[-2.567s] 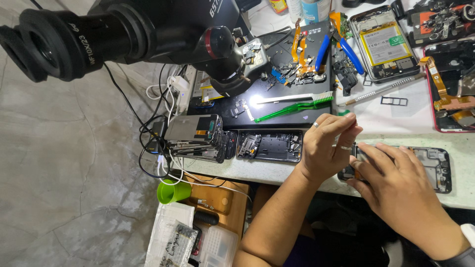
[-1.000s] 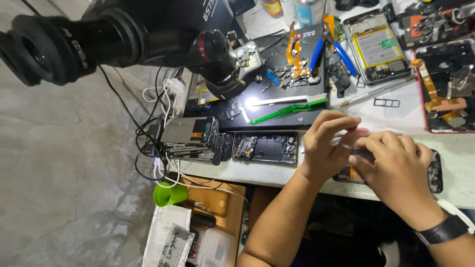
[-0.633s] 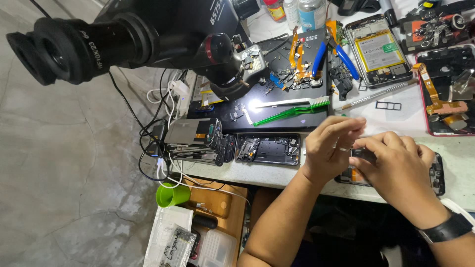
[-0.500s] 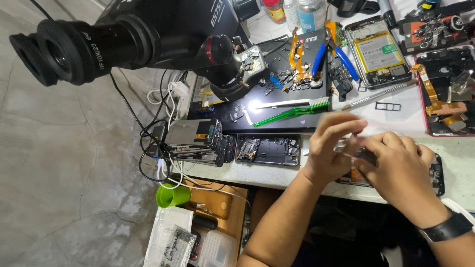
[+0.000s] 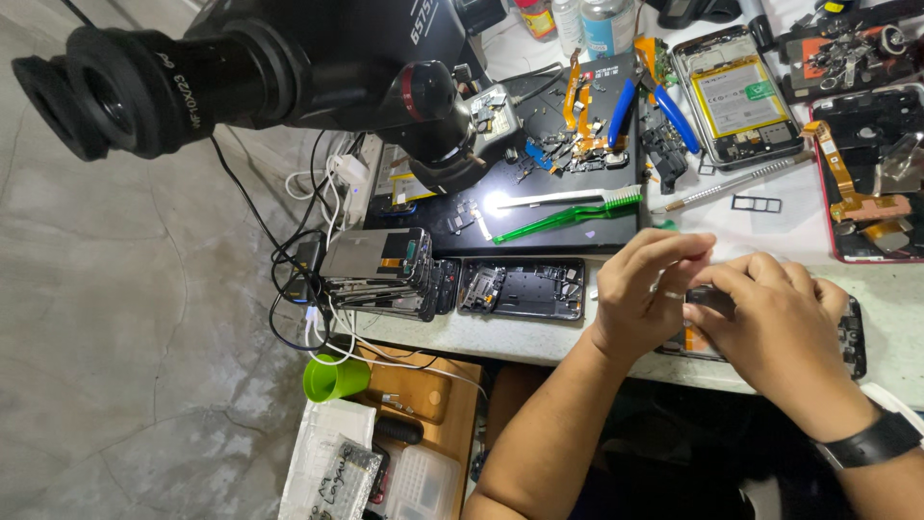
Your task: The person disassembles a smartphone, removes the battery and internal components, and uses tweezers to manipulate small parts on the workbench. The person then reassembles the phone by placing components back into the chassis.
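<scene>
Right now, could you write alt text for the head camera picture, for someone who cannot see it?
A person's left hand and right hand work together over an opened phone at the edge of a cluttered white workbench. A black microscope looms at upper left, with a green brush and other opened phones behind the hands.

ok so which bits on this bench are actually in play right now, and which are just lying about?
In play:
left hand
right hand
opened phone under both hands

Lying about:
microscope
green brush
white brush
blue-handled pliers
phone with yellow battery
opened phone frame
stack of phone parts
green cup
</scene>
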